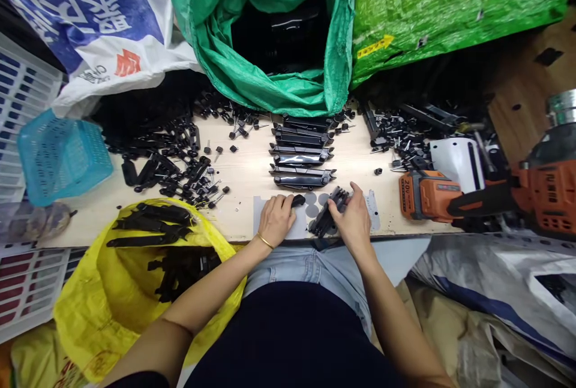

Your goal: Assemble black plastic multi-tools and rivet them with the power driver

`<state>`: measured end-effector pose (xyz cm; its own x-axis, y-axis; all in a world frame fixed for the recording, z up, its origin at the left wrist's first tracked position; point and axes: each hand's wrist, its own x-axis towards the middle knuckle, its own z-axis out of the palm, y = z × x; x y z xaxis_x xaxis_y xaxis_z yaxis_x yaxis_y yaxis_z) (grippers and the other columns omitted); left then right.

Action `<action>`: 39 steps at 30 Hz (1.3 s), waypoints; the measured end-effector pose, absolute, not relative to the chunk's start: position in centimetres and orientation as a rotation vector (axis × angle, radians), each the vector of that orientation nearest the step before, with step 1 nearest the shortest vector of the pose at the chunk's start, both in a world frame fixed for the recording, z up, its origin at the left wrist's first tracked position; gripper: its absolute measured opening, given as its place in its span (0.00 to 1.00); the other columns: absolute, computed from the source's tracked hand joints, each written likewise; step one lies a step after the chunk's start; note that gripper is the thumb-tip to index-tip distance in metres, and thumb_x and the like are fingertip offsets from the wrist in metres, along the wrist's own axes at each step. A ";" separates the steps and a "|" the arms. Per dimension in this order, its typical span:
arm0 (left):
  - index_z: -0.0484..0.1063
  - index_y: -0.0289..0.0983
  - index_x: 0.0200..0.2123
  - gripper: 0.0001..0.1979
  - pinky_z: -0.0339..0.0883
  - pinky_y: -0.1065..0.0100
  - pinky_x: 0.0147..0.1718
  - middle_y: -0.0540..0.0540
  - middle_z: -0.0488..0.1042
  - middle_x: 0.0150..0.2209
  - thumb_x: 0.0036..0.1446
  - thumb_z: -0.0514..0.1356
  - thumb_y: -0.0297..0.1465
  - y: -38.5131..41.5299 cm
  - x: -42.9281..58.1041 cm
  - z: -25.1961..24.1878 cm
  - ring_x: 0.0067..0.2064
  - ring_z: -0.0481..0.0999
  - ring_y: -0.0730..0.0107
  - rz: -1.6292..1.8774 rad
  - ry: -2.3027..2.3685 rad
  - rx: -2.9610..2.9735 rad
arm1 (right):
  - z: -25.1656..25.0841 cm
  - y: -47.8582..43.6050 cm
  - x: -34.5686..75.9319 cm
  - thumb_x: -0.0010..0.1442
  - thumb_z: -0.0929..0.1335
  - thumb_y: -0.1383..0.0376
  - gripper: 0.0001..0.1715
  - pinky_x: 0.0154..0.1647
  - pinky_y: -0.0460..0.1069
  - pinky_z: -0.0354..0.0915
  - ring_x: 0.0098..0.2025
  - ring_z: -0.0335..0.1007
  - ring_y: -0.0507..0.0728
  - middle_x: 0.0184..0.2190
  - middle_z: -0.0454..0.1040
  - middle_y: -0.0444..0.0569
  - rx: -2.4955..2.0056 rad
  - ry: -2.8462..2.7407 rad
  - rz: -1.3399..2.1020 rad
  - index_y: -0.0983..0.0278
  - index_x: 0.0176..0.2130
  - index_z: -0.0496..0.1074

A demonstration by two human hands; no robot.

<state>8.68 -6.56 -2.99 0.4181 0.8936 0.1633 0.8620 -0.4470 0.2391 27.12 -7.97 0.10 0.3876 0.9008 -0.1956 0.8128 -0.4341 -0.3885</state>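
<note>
My left hand (pixel 278 218) rests at the near edge of the wooden table (pixel 245 172), its fingers closed around a small black plastic piece (pixel 297 200). My right hand (pixel 351 218) grips a long black plastic part (pixel 330 211) that lies slanted on a white sheet (pixel 261 211) with grey round spots. Just beyond both hands, several finished black parts (pixel 301 157) are stacked in a row toward the far side.
Loose black pegs and clips (pixel 180 160) cover the left of the table; more screws (pixel 396 136) lie on the right. An orange cordless drill (pixel 450 196) lies at the right. A yellow bag (pixel 144 268), a green sack (pixel 270 34) and a blue basket (pixel 63 157) surround the work area.
</note>
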 end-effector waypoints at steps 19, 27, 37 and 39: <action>0.70 0.36 0.46 0.13 0.64 0.64 0.36 0.45 0.67 0.33 0.61 0.54 0.34 -6.6 10.0 -3.9 0.36 0.68 0.64 0.626 1.414 2.306 | -0.4 -7.5 28.1 0.60 0.64 0.56 0.14 0.26 0.48 0.58 0.36 0.64 0.60 0.37 0.64 0.53 -2.146 -2.083 0.402 0.64 0.40 0.65; 0.71 0.34 0.47 0.14 0.61 0.63 0.36 0.45 0.67 0.33 0.62 0.53 0.33 -6.3 11.2 -5.6 0.37 0.66 0.63 0.748 1.494 2.230 | -1.1 -7.5 26.5 0.61 0.61 0.64 0.08 0.31 0.50 0.60 0.40 0.63 0.60 0.37 0.66 0.54 -2.076 -2.154 0.491 0.65 0.40 0.63; 0.69 0.33 0.48 0.15 0.62 0.63 0.35 0.45 0.65 0.32 0.64 0.50 0.33 -6.3 11.7 -5.7 0.36 0.65 0.64 0.708 1.459 2.289 | -1.3 -7.2 26.8 0.61 0.60 0.66 0.17 0.36 0.51 0.65 0.41 0.64 0.60 0.40 0.66 0.55 -1.953 -2.092 0.626 0.65 0.50 0.65; 0.68 0.32 0.49 0.15 0.63 0.63 0.35 0.44 0.65 0.32 0.64 0.49 0.32 -6.3 11.9 -5.6 0.36 0.64 0.63 0.671 1.446 2.346 | -1.4 -7.1 27.0 0.61 0.59 0.66 0.18 0.39 0.52 0.66 0.41 0.65 0.60 0.39 0.67 0.55 -1.907 -2.082 0.655 0.66 0.49 0.66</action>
